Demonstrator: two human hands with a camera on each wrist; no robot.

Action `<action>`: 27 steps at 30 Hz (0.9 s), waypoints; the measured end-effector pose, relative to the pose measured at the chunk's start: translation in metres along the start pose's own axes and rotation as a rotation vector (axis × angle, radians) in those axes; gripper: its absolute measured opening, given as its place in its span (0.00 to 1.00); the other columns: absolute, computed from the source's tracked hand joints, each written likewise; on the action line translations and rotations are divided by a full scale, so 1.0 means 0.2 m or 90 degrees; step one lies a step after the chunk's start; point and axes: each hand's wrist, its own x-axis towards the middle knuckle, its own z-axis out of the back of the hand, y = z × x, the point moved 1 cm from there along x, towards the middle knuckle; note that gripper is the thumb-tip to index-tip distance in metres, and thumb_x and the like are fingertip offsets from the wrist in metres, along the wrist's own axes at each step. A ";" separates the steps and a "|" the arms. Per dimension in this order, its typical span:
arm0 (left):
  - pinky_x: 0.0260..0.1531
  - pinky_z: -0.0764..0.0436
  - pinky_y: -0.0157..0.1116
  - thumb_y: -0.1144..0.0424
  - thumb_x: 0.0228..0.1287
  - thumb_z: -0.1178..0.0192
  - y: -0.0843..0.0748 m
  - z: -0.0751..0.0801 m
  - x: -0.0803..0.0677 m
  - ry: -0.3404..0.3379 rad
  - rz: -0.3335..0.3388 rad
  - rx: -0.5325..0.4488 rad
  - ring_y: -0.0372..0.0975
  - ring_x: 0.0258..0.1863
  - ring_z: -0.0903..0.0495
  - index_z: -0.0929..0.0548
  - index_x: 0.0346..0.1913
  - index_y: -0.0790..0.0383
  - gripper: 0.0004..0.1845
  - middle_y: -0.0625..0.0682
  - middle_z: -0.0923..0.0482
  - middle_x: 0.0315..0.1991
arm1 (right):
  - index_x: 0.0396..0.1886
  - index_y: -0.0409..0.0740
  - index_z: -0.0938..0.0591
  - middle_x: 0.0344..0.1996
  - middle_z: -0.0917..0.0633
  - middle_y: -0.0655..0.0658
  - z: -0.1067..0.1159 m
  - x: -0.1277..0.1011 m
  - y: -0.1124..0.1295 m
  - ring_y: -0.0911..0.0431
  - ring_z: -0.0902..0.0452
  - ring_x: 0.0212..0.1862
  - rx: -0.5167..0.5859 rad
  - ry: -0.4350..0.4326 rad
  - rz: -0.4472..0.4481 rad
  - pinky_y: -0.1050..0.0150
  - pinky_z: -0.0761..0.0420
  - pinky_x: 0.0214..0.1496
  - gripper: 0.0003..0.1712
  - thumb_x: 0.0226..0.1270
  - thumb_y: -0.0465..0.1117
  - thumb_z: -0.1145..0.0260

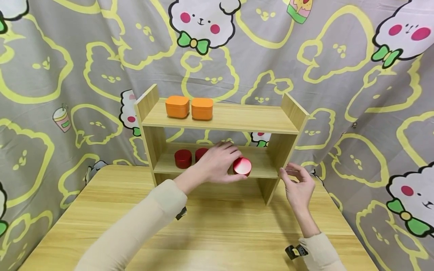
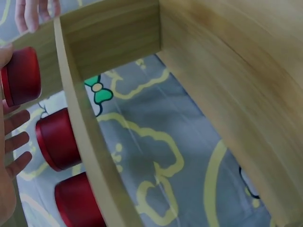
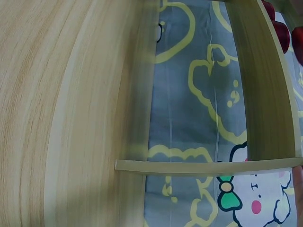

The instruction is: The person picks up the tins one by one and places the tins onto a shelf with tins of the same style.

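My left hand (image 1: pixel 220 163) pinches a round red tin (image 1: pixel 242 166) at the front of the middle shelf (image 1: pixel 261 162). The tin is tilted, its shiny flat top facing the head camera. Further left on that shelf sit two more red tins, one (image 1: pixel 183 159) fully visible and one (image 1: pixel 200 153) partly hidden by the hand. All three tins (image 2: pixel 23 76) appear in the left wrist view. The right hand (image 1: pixel 300 188) is at the wooden rack's right side panel (image 1: pixel 276 160), thumb tip by its front edge, fingers loosely bent around nothing visible.
Two orange lidded boxes (image 1: pixel 177 107) stand side by side on the rack's top board (image 1: pixel 244 116), toward the left. The rack stands at the back of a wooden table (image 1: pixel 210 229). A patterned grey curtain (image 1: pixel 237 67) hangs behind and on both sides.
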 end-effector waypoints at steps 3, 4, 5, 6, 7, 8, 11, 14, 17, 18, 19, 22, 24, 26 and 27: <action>0.58 0.18 0.45 0.25 0.60 0.36 0.02 -0.02 0.01 0.006 0.016 -0.006 0.43 0.56 0.18 0.15 0.52 0.50 0.33 0.44 0.14 0.51 | 0.45 0.31 0.11 0.30 0.14 0.67 0.00 0.00 0.00 0.74 0.16 0.32 0.000 0.003 0.006 0.81 0.20 0.30 0.13 0.60 0.26 0.23; 0.57 0.18 0.45 0.25 0.60 0.36 0.02 -0.03 0.01 0.006 0.021 -0.007 0.43 0.55 0.19 0.15 0.52 0.50 0.33 0.44 0.14 0.50 | 0.45 0.31 0.11 0.30 0.14 0.67 0.00 0.00 0.00 0.74 0.16 0.32 0.000 0.003 0.007 0.81 0.19 0.30 0.13 0.60 0.27 0.23; 0.57 0.18 0.45 0.25 0.60 0.36 0.02 -0.03 0.01 0.006 0.024 -0.006 0.43 0.54 0.19 0.15 0.51 0.50 0.33 0.44 0.14 0.50 | 0.46 0.31 0.11 0.30 0.14 0.67 0.00 0.00 0.00 0.74 0.16 0.32 0.000 0.003 0.008 0.81 0.19 0.30 0.13 0.60 0.26 0.23; 0.57 0.18 0.45 0.26 0.60 0.36 0.03 -0.04 0.02 0.006 0.026 -0.007 0.43 0.54 0.19 0.15 0.51 0.50 0.33 0.45 0.14 0.50 | 0.46 0.31 0.11 0.30 0.14 0.67 0.00 0.00 0.00 0.74 0.16 0.32 0.002 0.003 0.008 0.81 0.19 0.30 0.13 0.60 0.26 0.23; 0.56 0.19 0.45 0.26 0.60 0.36 0.03 -0.04 0.02 0.007 0.029 -0.006 0.42 0.53 0.19 0.15 0.50 0.50 0.33 0.45 0.14 0.50 | 0.46 0.31 0.12 0.30 0.13 0.67 0.00 0.00 0.00 0.74 0.16 0.32 0.003 0.003 0.009 0.81 0.19 0.30 0.13 0.60 0.26 0.23; 0.56 0.19 0.44 0.26 0.61 0.37 0.03 -0.05 0.03 0.009 0.033 -0.005 0.42 0.52 0.19 0.15 0.49 0.50 0.32 0.45 0.14 0.49 | 0.46 0.31 0.12 0.30 0.13 0.67 0.00 0.00 0.00 0.74 0.16 0.32 0.005 0.003 0.009 0.81 0.19 0.30 0.13 0.60 0.26 0.23; 0.55 0.19 0.44 0.24 0.62 0.39 0.04 -0.06 0.04 0.022 0.046 0.005 0.41 0.52 0.20 0.15 0.49 0.50 0.33 0.45 0.15 0.50 | 0.46 0.30 0.12 0.30 0.13 0.66 0.00 0.00 0.00 0.74 0.16 0.32 0.010 0.004 0.007 0.81 0.19 0.30 0.13 0.60 0.26 0.24; 0.56 0.19 0.44 0.24 0.62 0.40 0.04 -0.08 0.05 0.042 0.053 0.014 0.42 0.53 0.20 0.15 0.49 0.50 0.33 0.45 0.15 0.51 | 0.46 0.29 0.12 0.31 0.14 0.66 0.00 0.00 0.01 0.74 0.16 0.33 0.010 0.003 0.004 0.81 0.19 0.30 0.14 0.60 0.24 0.24; 0.59 0.19 0.45 0.24 0.63 0.41 0.04 -0.09 0.05 0.056 0.055 0.015 0.43 0.54 0.20 0.14 0.50 0.50 0.34 0.46 0.15 0.52 | 0.46 0.26 0.13 0.31 0.14 0.66 -0.01 0.00 0.03 0.74 0.17 0.32 0.009 0.000 0.004 0.82 0.20 0.31 0.14 0.60 0.22 0.26; 0.59 0.19 0.45 0.24 0.63 0.41 0.04 -0.09 0.06 0.059 0.057 0.013 0.43 0.55 0.20 0.14 0.50 0.50 0.34 0.46 0.15 0.52 | 0.46 0.25 0.14 0.30 0.14 0.65 -0.01 -0.01 0.04 0.74 0.17 0.32 0.010 -0.001 0.005 0.82 0.20 0.31 0.14 0.59 0.22 0.26; 0.59 0.20 0.45 0.24 0.63 0.41 0.04 -0.09 0.06 0.061 0.059 0.011 0.43 0.55 0.20 0.14 0.51 0.51 0.34 0.46 0.15 0.53 | 0.45 0.24 0.14 0.30 0.14 0.65 -0.01 -0.01 0.06 0.74 0.17 0.32 0.012 -0.002 0.007 0.82 0.20 0.31 0.13 0.59 0.21 0.26; 0.59 0.20 0.46 0.24 0.64 0.41 0.04 -0.09 0.06 0.068 0.066 0.006 0.43 0.56 0.21 0.14 0.51 0.51 0.34 0.46 0.16 0.54 | 0.45 0.22 0.15 0.30 0.14 0.64 -0.02 -0.02 0.12 0.74 0.17 0.32 0.016 0.000 0.010 0.82 0.20 0.31 0.13 0.59 0.21 0.27; 0.59 0.20 0.46 0.24 0.64 0.42 0.04 -0.10 0.07 0.074 0.071 0.004 0.43 0.57 0.21 0.14 0.51 0.51 0.34 0.47 0.16 0.55 | 0.45 0.22 0.15 0.30 0.14 0.65 -0.02 -0.02 0.14 0.74 0.17 0.32 0.013 0.001 0.010 0.82 0.20 0.31 0.13 0.60 0.21 0.27; 0.60 0.21 0.46 0.24 0.64 0.42 0.05 -0.10 0.07 0.083 0.079 0.002 0.43 0.58 0.22 0.14 0.52 0.51 0.34 0.47 0.16 0.56 | 0.45 0.23 0.15 0.29 0.14 0.66 -0.02 -0.03 0.15 0.75 0.17 0.32 0.010 0.001 0.008 0.82 0.20 0.31 0.13 0.60 0.22 0.27; 0.61 0.21 0.47 0.24 0.65 0.43 0.05 -0.11 0.07 0.088 0.083 0.001 0.44 0.59 0.22 0.14 0.53 0.51 0.35 0.47 0.17 0.57 | 0.45 0.23 0.15 0.29 0.14 0.67 -0.02 -0.03 0.15 0.75 0.17 0.32 0.009 0.000 0.007 0.82 0.20 0.31 0.13 0.60 0.22 0.27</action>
